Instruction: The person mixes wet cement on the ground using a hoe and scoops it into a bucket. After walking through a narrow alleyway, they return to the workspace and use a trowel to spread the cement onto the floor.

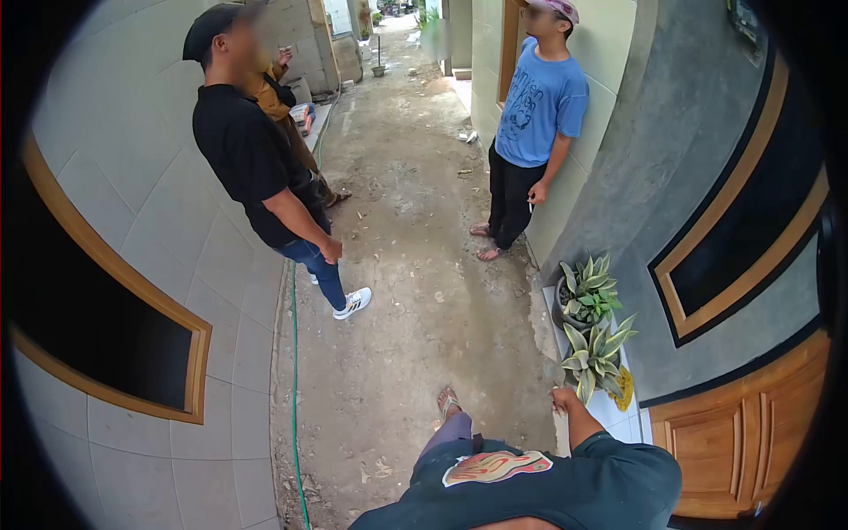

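Observation:
My right hand (562,399) hangs beside my body at the lower right, its fingers curled in and no object showing in them. Close by it stands a potted snake plant (594,358) with pale-edged leaves, whose lower leaves come near my knuckles in this view. Behind that is a second potted plant (586,291) in a dark pot, with small green leaves mixed in. A yellow object (624,389) sits beside the nearer plant on the white tiled ledge (609,412). My left hand is out of the frame. Below me, one sandalled foot (449,402) is on the dirt path.
A person in black (243,159) stands on the left, another person in brown (274,93) behind. A person in a blue shirt (541,106) stands by the right wall. A green hose (294,380) runs along the left wall; a wooden door (742,433) is at right.

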`<state>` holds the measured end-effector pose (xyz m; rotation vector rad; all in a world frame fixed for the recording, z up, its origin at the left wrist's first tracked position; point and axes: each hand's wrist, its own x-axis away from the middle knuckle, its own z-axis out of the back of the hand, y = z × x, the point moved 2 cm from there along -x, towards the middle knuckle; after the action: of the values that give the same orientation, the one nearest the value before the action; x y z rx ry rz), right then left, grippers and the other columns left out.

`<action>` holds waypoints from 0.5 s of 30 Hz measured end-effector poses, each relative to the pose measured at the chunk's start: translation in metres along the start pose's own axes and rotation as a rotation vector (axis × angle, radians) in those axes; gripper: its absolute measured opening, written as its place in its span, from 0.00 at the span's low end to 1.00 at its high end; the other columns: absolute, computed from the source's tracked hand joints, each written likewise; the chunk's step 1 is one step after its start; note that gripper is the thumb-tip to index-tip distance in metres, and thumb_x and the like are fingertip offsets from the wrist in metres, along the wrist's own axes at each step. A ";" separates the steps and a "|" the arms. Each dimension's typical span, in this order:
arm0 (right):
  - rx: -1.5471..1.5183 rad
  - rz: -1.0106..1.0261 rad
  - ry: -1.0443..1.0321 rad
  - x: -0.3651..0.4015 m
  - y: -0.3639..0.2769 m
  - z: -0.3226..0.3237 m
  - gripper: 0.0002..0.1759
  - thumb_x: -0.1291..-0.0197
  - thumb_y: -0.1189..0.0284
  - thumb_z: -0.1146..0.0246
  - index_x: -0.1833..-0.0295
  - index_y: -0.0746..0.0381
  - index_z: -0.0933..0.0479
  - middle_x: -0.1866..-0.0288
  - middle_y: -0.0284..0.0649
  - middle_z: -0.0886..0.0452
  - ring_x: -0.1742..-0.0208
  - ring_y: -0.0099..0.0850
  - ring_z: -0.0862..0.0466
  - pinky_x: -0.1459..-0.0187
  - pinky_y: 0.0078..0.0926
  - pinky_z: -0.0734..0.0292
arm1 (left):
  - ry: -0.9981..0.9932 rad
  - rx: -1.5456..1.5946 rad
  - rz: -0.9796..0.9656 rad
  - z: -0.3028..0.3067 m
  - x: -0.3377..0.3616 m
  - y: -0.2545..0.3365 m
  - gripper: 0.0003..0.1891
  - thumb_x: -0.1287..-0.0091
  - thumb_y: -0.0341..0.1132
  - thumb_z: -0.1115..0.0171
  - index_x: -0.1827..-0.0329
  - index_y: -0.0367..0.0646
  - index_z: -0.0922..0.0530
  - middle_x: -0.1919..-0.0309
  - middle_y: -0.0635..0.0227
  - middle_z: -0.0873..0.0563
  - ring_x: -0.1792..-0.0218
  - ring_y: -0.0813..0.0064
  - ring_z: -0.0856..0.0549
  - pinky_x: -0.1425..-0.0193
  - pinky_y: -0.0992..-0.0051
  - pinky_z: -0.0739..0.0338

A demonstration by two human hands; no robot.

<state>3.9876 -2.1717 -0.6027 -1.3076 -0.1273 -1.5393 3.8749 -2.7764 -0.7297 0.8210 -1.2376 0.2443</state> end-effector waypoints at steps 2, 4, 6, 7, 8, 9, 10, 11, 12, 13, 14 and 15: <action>0.028 -0.008 0.016 -0.015 -0.050 -0.008 0.13 0.40 0.71 0.36 0.71 0.69 0.27 0.83 0.47 0.26 0.87 0.37 0.25 0.86 0.40 0.30 | -0.200 0.023 -0.344 0.035 -0.033 0.067 0.22 0.28 0.47 0.50 0.58 0.34 0.17 0.57 0.59 0.13 0.59 0.66 0.15 0.52 0.60 0.21; -0.021 -0.026 0.023 -0.008 -0.098 -0.023 0.14 0.43 0.68 0.35 0.71 0.69 0.23 0.82 0.44 0.24 0.85 0.35 0.25 0.83 0.38 0.31 | -0.274 0.039 -0.416 0.076 -0.072 0.156 0.17 0.30 0.44 0.45 0.63 0.36 0.18 0.66 0.58 0.14 0.66 0.67 0.15 0.60 0.63 0.21; 0.010 -0.072 -0.025 -0.022 -0.143 -0.042 0.13 0.42 0.69 0.35 0.70 0.69 0.24 0.82 0.46 0.24 0.86 0.36 0.25 0.85 0.39 0.31 | 0.300 -0.081 -0.332 0.131 -0.124 0.330 0.08 0.32 0.35 0.40 0.64 0.39 0.19 0.74 0.62 0.15 0.75 0.71 0.16 0.74 0.69 0.23; 0.038 -0.054 -0.049 -0.035 -0.161 -0.048 0.12 0.40 0.71 0.36 0.69 0.70 0.26 0.82 0.47 0.25 0.87 0.38 0.25 0.87 0.41 0.31 | 0.319 0.085 -0.347 0.135 -0.092 0.422 0.05 0.32 0.32 0.39 0.60 0.41 0.20 0.73 0.65 0.15 0.76 0.75 0.17 0.73 0.72 0.23; 0.029 -0.069 -0.058 -0.051 -0.169 -0.058 0.12 0.40 0.71 0.36 0.69 0.70 0.26 0.82 0.47 0.25 0.87 0.38 0.25 0.87 0.41 0.31 | 0.331 0.125 -0.394 0.146 -0.098 0.484 0.06 0.31 0.34 0.39 0.56 0.43 0.20 0.73 0.67 0.15 0.75 0.77 0.17 0.73 0.76 0.25; 0.092 -0.130 -0.065 -0.066 -0.176 -0.067 0.11 0.40 0.71 0.36 0.68 0.70 0.25 0.82 0.48 0.25 0.86 0.39 0.24 0.86 0.42 0.31 | 0.337 0.161 -0.392 0.155 -0.101 0.542 0.06 0.31 0.34 0.39 0.55 0.44 0.21 0.72 0.67 0.16 0.74 0.77 0.17 0.72 0.77 0.25; 0.157 -0.191 -0.072 -0.080 -0.180 -0.073 0.11 0.40 0.72 0.37 0.67 0.70 0.25 0.82 0.48 0.24 0.85 0.39 0.24 0.86 0.43 0.31 | 0.335 0.172 -0.429 0.161 -0.105 0.595 0.07 0.30 0.35 0.39 0.55 0.44 0.21 0.72 0.67 0.16 0.74 0.77 0.17 0.72 0.77 0.25; 0.150 -0.206 -0.075 -0.093 -0.183 -0.078 0.11 0.40 0.72 0.37 0.67 0.70 0.25 0.82 0.48 0.24 0.85 0.39 0.24 0.86 0.43 0.31 | 0.333 0.183 -0.469 0.167 -0.114 0.637 0.07 0.30 0.35 0.39 0.54 0.43 0.21 0.72 0.67 0.16 0.74 0.77 0.17 0.71 0.77 0.25; 0.191 -0.284 -0.113 -0.107 -0.187 -0.086 0.10 0.39 0.72 0.37 0.66 0.69 0.25 0.80 0.49 0.23 0.84 0.41 0.23 0.85 0.44 0.31 | 0.321 0.165 -0.475 0.171 -0.128 0.668 0.07 0.30 0.35 0.39 0.54 0.43 0.21 0.72 0.67 0.16 0.74 0.78 0.17 0.71 0.77 0.25; 0.228 -0.353 -0.153 -0.124 -0.196 -0.094 0.09 0.39 0.72 0.38 0.65 0.68 0.24 0.79 0.49 0.23 0.83 0.42 0.22 0.84 0.45 0.31 | 0.310 0.147 -0.490 0.175 -0.144 0.701 0.07 0.30 0.35 0.38 0.54 0.43 0.21 0.72 0.68 0.16 0.74 0.78 0.17 0.71 0.77 0.25; 0.210 -0.357 -0.158 -0.142 -0.207 -0.103 0.09 0.39 0.72 0.38 0.65 0.68 0.24 0.79 0.49 0.23 0.83 0.42 0.22 0.84 0.45 0.31 | 0.278 0.129 -0.500 0.180 -0.168 0.720 0.07 0.31 0.34 0.39 0.54 0.43 0.21 0.72 0.68 0.16 0.73 0.78 0.18 0.70 0.77 0.25; 0.171 -0.416 -0.178 -0.157 -0.217 -0.111 0.11 0.38 0.71 0.39 0.59 0.70 0.25 0.77 0.50 0.22 0.82 0.40 0.22 0.82 0.44 0.29 | 0.248 0.070 -0.480 0.185 -0.189 0.737 0.06 0.32 0.32 0.39 0.55 0.43 0.21 0.72 0.68 0.16 0.74 0.78 0.18 0.71 0.77 0.25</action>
<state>3.7291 -2.0519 -0.6554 -1.3335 -0.6654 -1.7077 3.2450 -2.3380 -0.5747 1.0869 -0.7754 -0.0025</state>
